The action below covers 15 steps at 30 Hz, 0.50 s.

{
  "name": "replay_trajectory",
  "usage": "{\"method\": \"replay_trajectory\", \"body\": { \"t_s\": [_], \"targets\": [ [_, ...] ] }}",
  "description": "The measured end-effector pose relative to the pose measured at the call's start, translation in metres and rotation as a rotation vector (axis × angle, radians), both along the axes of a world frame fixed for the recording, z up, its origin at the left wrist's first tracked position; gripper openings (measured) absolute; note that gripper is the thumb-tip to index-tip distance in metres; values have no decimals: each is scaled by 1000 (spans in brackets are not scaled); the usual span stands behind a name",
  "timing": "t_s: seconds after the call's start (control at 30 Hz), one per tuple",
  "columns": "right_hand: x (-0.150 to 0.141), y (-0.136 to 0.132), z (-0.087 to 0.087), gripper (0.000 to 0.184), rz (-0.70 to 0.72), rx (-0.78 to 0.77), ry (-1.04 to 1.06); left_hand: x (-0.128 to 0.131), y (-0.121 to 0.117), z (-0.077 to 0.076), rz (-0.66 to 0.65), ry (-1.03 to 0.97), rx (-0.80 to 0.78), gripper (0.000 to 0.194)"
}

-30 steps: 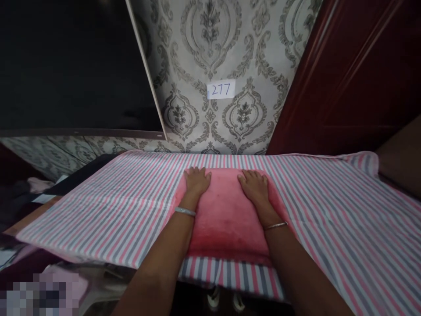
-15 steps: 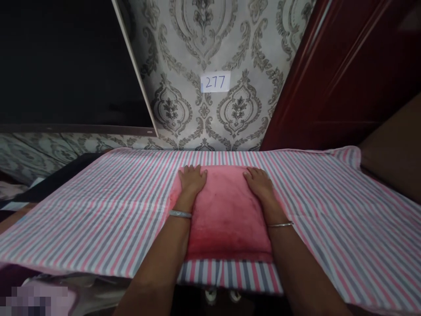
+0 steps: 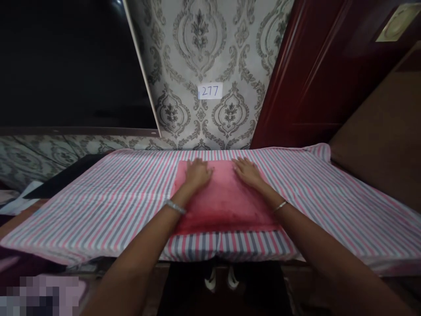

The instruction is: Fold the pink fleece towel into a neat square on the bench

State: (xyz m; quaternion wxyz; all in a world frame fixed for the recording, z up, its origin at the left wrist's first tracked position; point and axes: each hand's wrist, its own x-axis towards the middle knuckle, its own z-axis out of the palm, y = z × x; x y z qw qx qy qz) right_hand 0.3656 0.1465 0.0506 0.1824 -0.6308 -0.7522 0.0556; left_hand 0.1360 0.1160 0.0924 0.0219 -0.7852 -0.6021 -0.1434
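A folded pink plush cloth [image 3: 223, 202] lies flat on a pink, grey and white striped sheet [image 3: 115, 206] spread over a table. My left hand [image 3: 197, 173] rests palm down on the cloth's far left part, fingers stretched out. My right hand [image 3: 246, 171] lies flat on the far right part, fingers also spread. Both wrists carry thin metal bangles. Neither hand holds anything.
Patterned grey wallpaper with a paper label reading 277 [image 3: 210, 91] stands behind the table. A dark screen [image 3: 66, 66] fills the upper left, a dark red door [image 3: 329, 66] the upper right. A brown surface [image 3: 388, 145] sits at the right, loose fabrics [image 3: 19, 202] at the left.
Both hands have slid toward the cloth's far edge and a little closer together. The view has pulled back, so the table's front edge shows more.
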Motion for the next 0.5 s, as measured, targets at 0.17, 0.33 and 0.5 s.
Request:
{"method": "replay_trajectory", "body": {
  "t_s": [0.17, 0.33, 0.5],
  "targets": [
    [-24, -48, -10, 50, 652, 68, 15, -6, -100, -47, -396, 49, 154, 45],
    [-47, -42, -15, 57, 772, -38, -150, -12, -127, -112, -273, 120, 330, 62],
    [-31, 34, -15, 60, 461, -38, -250, -12, -122, -121, -264, 123, 359, 60]
  ]
}}
